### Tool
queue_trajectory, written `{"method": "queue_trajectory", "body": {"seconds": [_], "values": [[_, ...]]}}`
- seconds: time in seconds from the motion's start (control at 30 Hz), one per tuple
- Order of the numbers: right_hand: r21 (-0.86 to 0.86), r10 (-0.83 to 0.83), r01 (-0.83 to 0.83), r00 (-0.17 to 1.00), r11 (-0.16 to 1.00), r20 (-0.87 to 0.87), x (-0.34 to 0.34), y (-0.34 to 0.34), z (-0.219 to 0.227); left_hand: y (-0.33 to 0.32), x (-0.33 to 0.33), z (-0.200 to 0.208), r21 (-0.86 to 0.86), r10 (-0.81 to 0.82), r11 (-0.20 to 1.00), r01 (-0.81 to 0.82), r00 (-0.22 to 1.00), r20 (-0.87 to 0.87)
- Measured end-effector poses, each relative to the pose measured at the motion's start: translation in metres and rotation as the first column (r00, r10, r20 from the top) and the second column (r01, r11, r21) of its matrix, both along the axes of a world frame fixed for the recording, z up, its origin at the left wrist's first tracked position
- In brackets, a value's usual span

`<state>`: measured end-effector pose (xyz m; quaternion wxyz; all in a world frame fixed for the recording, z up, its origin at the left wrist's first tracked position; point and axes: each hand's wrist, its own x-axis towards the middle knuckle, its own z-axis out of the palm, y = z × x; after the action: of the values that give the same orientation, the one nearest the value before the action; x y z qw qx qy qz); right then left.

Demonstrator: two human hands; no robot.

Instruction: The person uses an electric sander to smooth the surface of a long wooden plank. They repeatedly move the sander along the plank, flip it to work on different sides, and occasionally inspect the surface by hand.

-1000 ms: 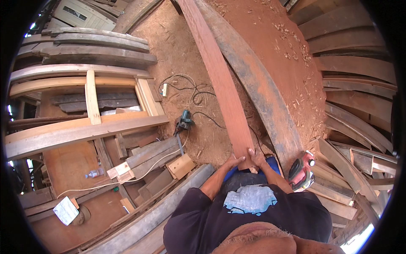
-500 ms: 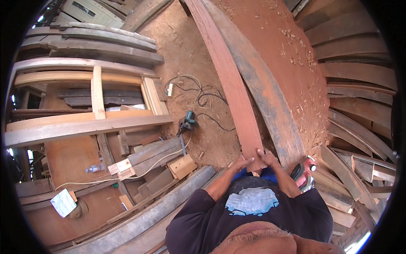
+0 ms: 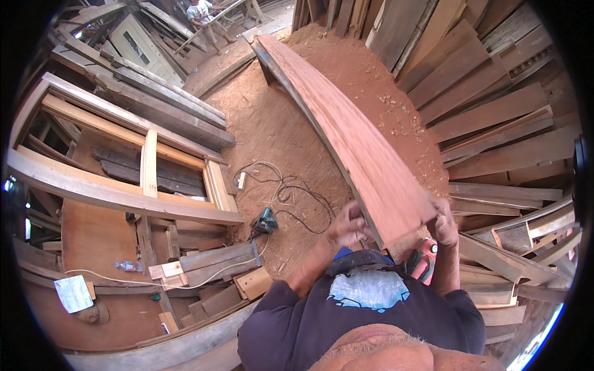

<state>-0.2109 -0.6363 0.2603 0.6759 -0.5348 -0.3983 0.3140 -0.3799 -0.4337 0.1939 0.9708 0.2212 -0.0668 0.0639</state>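
A long, broad plank with a fresh reddish face runs from just in front of me toward the far left. It lies over a darker timber whose edge shows along its left side. My right hand grips the near right corner of the plank, slightly blurred. Beside the near left edge is my left hand, its fingers loosely curled and apart, with nothing visible in them. Close to my right forearm stands a red power tool, partly hidden by that arm.
A blue-green corded power tool sits left of the plank, its dark cord looping over sawdust-covered ground. Further left is a wooden frame on stacked timber. Many boards lean along the right. Another person is far off at upper left.
A broad reddish face now shows where a narrow reddish strip and a grey weathered board lay. My hands moved apart, the right to the near right corner, the left off the wood. The view shifted.
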Motion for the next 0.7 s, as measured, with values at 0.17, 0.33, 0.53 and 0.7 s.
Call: {"method": "queue_trajectory", "body": {"seconds": [0.17,0.33,0.53,0.7], "values": [[0.275,-0.069,0.056,0.997,0.96,0.04,-0.003,0.046,0.066,0.031,0.026,0.095,0.095,0.252,0.956,-0.278,0.942,0.223],[0.43,-0.103,0.067,0.993,0.9,0.063,-0.013,0.076,0.114,0.031,0.032,0.152,0.103,0.423,0.867,-0.488,0.829,0.366],[0.435,-0.128,0.089,0.99,0.896,0.061,-0.021,0.087,0.145,0.032,0.035,0.169,0.102,0.477,0.825,-0.556,0.781,0.403],[0.373,-0.185,0.154,0.982,0.915,0.048,-0.028,0.09,0.155,0.036,0.037,0.158,0.091,0.526,0.79,-0.606,0.747,0.407]]}}
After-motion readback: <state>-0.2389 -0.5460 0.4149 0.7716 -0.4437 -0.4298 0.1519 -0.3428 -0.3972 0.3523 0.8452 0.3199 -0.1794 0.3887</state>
